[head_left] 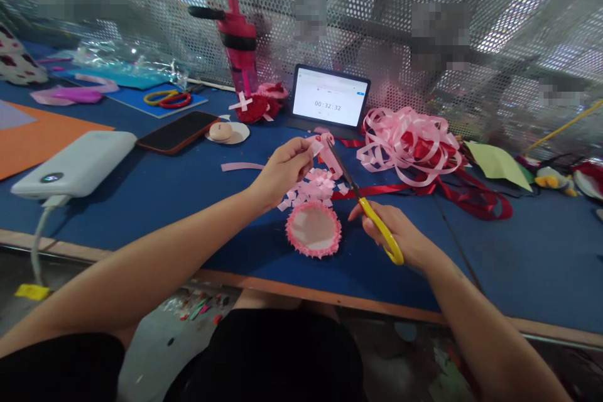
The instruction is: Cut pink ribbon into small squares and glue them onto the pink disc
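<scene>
My left hand (291, 165) pinches a pink ribbon (316, 148) above the middle of the table. In my right hand (393, 229) is a pair of scissors (379, 230) with yellow handles, its dark blades pointing up and left to the ribbon. Whether the blades touch the ribbon I cannot tell. Under my left hand lies a heap of small cut pink ribbon pieces (315, 187). Closer to me, a round whitish disc (313, 227) with a ruffled pink ribbon edge lies flat on the table.
A tangle of pink ribbon (409, 141) with red ribbon (475, 198) lies to the right. Behind stand a tablet (328, 100) showing a timer and a pink bottle (239, 44). Leftward are a phone (179, 132), a white power bank (78, 163) and red-and-yellow scissors (168, 98).
</scene>
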Available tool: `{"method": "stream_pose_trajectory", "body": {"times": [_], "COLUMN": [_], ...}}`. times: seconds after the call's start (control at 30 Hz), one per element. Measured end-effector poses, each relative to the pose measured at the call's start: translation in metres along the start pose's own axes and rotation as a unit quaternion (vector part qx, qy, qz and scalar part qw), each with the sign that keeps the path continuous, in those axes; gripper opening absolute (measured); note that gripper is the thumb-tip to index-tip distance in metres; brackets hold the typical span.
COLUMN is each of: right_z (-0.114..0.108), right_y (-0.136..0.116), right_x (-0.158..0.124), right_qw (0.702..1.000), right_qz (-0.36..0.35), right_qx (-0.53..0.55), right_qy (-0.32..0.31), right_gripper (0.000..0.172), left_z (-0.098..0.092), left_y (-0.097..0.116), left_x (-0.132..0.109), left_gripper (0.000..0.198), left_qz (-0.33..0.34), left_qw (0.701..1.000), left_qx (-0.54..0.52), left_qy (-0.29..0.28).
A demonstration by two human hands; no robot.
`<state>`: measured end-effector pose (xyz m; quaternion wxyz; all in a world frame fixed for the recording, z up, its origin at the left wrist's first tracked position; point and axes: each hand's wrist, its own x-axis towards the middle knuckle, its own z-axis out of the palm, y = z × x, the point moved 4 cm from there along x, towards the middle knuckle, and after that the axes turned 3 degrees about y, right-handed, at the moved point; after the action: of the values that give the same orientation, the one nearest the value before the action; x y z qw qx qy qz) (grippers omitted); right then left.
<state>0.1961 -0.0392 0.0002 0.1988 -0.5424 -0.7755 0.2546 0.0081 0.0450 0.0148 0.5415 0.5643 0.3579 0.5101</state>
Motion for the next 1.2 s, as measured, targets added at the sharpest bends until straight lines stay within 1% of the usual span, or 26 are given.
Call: {"method": "stream_pose_trajectory", "body": {"times": [0.13,0.27,0.37,0.47,0.63,0.73,0.93,1.07,1.2], "right_z": [-0.0006,-0.0014,-0.0015,-0.0015,-0.0017,-0.0014,-0.0009,-0.0017,-0.0022], "right_y": [-0.0023,-0.0041,-0.0033,-0.0011,0.0021,0.0011,-0.0008,-0.0015,-0.002], "right_x": [0.0004,0.0008,0.001,0.0016,0.0017,0.0013,0.0019,0.0019,0.0017], "right_qw": [1.0,0.999,0.997,0.996,0.996,0.995,0.993,0.995,0.996], "right_qz": [0.002,0.008,0.015,0.009,-0.002,-0.006,-0.002,-0.01,-0.007], "right_qx": [-0.012,-0.047,-0.068,-0.08,-0.088,-0.096,-0.109,-0.093,-0.081], "right_qy": [-0.005,-0.02,-0.026,-0.023,-0.028,-0.037,-0.046,-0.043,-0.038], "right_gripper": [0.056,0.062,0.064,0.062,0.057,0.058,0.065,0.062,0.064], "left_z": [0.0007,0.0015,0.0031,0.0029,-0.0008,-0.0002,0.0049,0.0049,0.0046], "left_y": [0.0021,0.0044,0.006,0.0073,0.0076,0.006,0.0028,0.0034,0.0048], "left_x": [-0.0006,-0.0021,-0.003,-0.0029,-0.0007,-0.0004,-0.0031,-0.0039,-0.0039], "left_gripper": [0.016,0.017,0.017,0.015,0.013,0.013,0.017,0.018,0.017], "left_qz": [-0.005,-0.001,0.007,0.022,0.041,0.028,-0.002,-0.014,-0.027], "left_qw": [1.0,1.0,1.0,0.999,0.999,0.999,0.996,0.995,0.995], "left_qx": [-0.01,-0.003,-0.008,-0.017,-0.023,-0.028,-0.003,0.016,0.028], "left_qy": [-0.001,0.005,-0.014,-0.027,-0.015,-0.024,-0.088,-0.094,-0.089]}}
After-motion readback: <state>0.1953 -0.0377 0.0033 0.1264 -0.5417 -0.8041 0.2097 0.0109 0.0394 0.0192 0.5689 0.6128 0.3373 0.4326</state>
